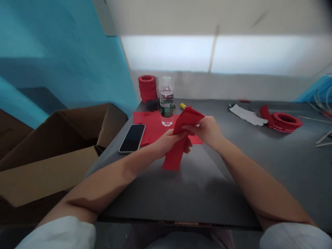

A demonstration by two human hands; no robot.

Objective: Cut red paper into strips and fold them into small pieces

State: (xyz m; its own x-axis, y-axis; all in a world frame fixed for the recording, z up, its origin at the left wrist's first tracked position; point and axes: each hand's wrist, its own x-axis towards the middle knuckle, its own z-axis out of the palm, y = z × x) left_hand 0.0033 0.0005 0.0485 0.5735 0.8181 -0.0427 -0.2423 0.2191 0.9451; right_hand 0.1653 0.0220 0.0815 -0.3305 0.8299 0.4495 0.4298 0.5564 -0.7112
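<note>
Both my hands hold a red strip of paper or cloth above the dark table, its lower end hanging toward me. My left hand wraps round the strip, thumb in front and some fingertips showing past its right side. The upper part is folded over, and my right hand pinches that fold at its right side. Behind them lie flat red sheets with a clear water bottle standing on them. I cannot tell whether the strip is paper or fabric.
A phone lies left of the sheets. Behind stand a red ringed stack and a yellow object. To the right are a white glove, a red roll and pale thin sticks. An open cardboard box sits left of the table.
</note>
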